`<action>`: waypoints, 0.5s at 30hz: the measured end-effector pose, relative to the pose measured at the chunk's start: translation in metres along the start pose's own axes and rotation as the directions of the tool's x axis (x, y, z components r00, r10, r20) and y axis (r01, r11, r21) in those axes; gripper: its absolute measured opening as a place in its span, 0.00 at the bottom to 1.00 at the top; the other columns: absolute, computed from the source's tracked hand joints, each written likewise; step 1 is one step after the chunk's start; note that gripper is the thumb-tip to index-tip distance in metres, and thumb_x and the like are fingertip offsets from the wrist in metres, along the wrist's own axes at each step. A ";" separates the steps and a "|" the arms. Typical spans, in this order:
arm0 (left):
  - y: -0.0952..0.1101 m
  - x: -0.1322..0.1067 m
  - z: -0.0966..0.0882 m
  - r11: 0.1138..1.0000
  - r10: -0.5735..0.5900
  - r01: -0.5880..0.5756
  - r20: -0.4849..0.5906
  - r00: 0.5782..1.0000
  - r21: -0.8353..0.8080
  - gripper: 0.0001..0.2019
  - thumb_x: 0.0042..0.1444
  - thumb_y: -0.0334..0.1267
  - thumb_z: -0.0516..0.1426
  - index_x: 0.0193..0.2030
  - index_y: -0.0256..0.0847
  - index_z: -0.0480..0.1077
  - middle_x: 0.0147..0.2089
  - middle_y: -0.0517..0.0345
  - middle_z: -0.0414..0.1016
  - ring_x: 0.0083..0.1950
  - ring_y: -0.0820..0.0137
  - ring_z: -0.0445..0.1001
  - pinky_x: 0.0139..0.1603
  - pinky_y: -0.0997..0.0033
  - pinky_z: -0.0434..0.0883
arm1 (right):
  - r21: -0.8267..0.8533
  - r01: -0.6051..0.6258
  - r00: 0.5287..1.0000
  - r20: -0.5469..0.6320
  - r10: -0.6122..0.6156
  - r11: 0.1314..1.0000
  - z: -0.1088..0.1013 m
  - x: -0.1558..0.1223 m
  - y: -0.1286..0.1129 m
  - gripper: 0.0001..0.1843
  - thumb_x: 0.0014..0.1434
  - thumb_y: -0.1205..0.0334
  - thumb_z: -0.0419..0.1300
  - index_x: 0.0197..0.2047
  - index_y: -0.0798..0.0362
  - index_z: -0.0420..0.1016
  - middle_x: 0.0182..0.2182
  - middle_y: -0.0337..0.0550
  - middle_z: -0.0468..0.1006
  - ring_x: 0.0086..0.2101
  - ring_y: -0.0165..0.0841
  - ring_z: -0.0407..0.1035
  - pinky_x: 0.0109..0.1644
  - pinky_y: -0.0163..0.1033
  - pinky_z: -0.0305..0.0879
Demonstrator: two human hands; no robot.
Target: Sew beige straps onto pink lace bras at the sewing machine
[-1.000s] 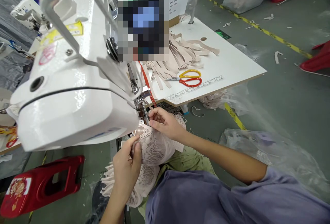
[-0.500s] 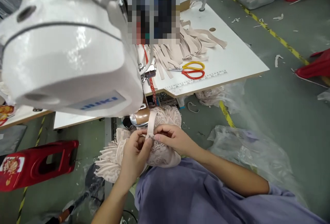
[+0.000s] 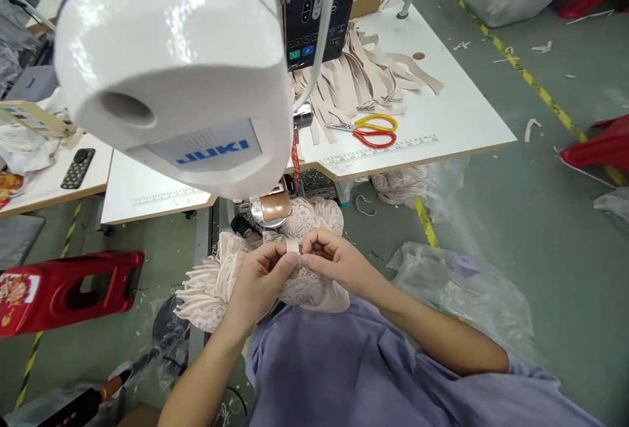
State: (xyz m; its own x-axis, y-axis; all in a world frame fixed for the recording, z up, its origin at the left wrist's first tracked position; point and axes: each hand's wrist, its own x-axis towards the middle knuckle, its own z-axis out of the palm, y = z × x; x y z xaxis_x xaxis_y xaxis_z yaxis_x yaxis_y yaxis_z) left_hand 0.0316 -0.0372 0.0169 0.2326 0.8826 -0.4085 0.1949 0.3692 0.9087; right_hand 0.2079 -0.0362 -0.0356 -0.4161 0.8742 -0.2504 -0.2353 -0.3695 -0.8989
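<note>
In front of my lap, my left hand (image 3: pixel 256 278) and my right hand (image 3: pixel 341 262) meet with thumbs and fingertips pinched. Between them runs a short piece of beige strap (image 3: pixel 293 245), gripped from both sides. Beneath the fingers lies a beige lace bra (image 3: pixel 309 291) with rounded cups, partly hidden by my hands. To the left of my left hand a bundle of gathered lace pieces (image 3: pixel 206 289) hangs beside the machine. Just above the hands is the sewing machine's rounded arm end (image 3: pixel 275 207).
A white JUKI machine head (image 3: pixel 177 80) looms at upper left. On the white table (image 3: pixel 462 112) are beige strips (image 3: pixel 363 80), scissors (image 3: pixel 376 131) and a printed ruler (image 3: pixel 388 148). A red stool (image 3: pixel 73 289) stands left; clear plastic bags (image 3: pixel 466 296) lie on the floor at right.
The strap, which stood up in a tall loop above my fingers, is now low and short between them. My view has shifted, so the machine head appears higher and further right.
</note>
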 end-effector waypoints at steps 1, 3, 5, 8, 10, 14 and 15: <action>-0.001 0.001 0.001 1.000 -0.002 0.002 -0.011 1.000 -0.001 0.15 0.62 0.46 0.58 0.28 0.39 0.67 0.25 0.64 0.65 0.27 0.76 0.60 0.28 0.76 0.59 | -0.022 0.001 1.000 0.006 -0.001 1.000 -0.001 0.000 0.002 0.14 0.58 0.51 0.66 0.36 0.52 0.70 0.29 0.35 0.67 0.29 0.27 0.60 0.32 0.33 0.58; -0.004 0.001 0.002 1.000 0.003 -0.003 -0.049 0.999 0.002 0.17 0.60 0.48 0.58 0.26 0.40 0.63 0.22 0.66 0.61 0.24 0.77 0.57 0.26 0.77 0.56 | -0.024 0.008 0.999 0.036 -0.007 1.000 -0.003 0.003 0.004 0.15 0.58 0.50 0.67 0.37 0.52 0.70 0.29 0.35 0.68 0.29 0.27 0.62 0.33 0.34 0.59; -0.008 0.000 0.005 1.000 0.026 -0.024 -0.087 0.996 0.018 0.20 0.59 0.50 0.59 0.24 0.41 0.60 0.21 0.67 0.58 0.23 0.77 0.54 0.24 0.77 0.53 | 0.006 0.002 0.993 0.117 -0.003 1.000 -0.005 0.006 0.004 0.19 0.57 0.47 0.67 0.41 0.52 0.71 0.31 0.36 0.71 0.30 0.28 0.65 0.35 0.35 0.62; -0.012 0.001 0.009 0.999 0.052 -0.050 -0.087 0.995 0.021 0.23 0.58 0.55 0.58 0.23 0.41 0.59 0.21 0.67 0.55 0.23 0.77 0.51 0.24 0.76 0.52 | -0.017 -0.010 0.964 0.264 0.014 1.000 -0.008 0.014 -0.003 0.26 0.57 0.40 0.65 0.47 0.53 0.74 0.33 0.39 0.74 0.33 0.30 0.67 0.38 0.36 0.64; -0.013 0.006 0.011 0.998 0.057 -0.056 -0.026 0.998 0.015 0.26 0.56 0.61 0.58 0.23 0.41 0.59 0.21 0.66 0.55 0.24 0.77 0.51 0.25 0.75 0.52 | -0.050 0.013 0.963 0.270 0.001 0.999 -0.009 0.020 -0.009 0.27 0.57 0.38 0.63 0.46 0.54 0.76 0.35 0.40 0.75 0.35 0.31 0.68 0.41 0.36 0.64; -0.011 0.014 0.014 0.998 0.020 -0.024 0.078 0.997 0.057 0.31 0.51 0.69 0.57 0.21 0.41 0.59 0.20 0.65 0.55 0.24 0.76 0.51 0.26 0.73 0.52 | -0.070 0.063 0.991 0.126 -0.053 0.996 -0.011 0.027 -0.016 0.25 0.58 0.39 0.63 0.41 0.56 0.81 0.33 0.42 0.76 0.35 0.32 0.70 0.42 0.37 0.65; -0.010 0.014 0.014 0.997 0.013 -0.019 0.083 0.997 0.070 0.32 0.50 0.71 0.56 0.21 0.41 0.59 0.20 0.65 0.55 0.24 0.75 0.51 0.26 0.73 0.52 | -0.104 0.080 0.992 0.103 -0.069 0.991 -0.012 0.028 -0.017 0.25 0.58 0.40 0.64 0.40 0.56 0.82 0.32 0.42 0.77 0.34 0.32 0.70 0.40 0.37 0.65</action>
State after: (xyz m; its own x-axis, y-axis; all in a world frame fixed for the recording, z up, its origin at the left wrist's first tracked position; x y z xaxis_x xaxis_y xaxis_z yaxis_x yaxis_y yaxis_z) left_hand 0.0461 -0.0323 0.0013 0.3129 0.8603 -0.4024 0.2569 0.3312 0.9079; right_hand 0.2104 -0.0013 -0.0317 -0.4872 0.8604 -0.1494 -0.1749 -0.2638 -0.9486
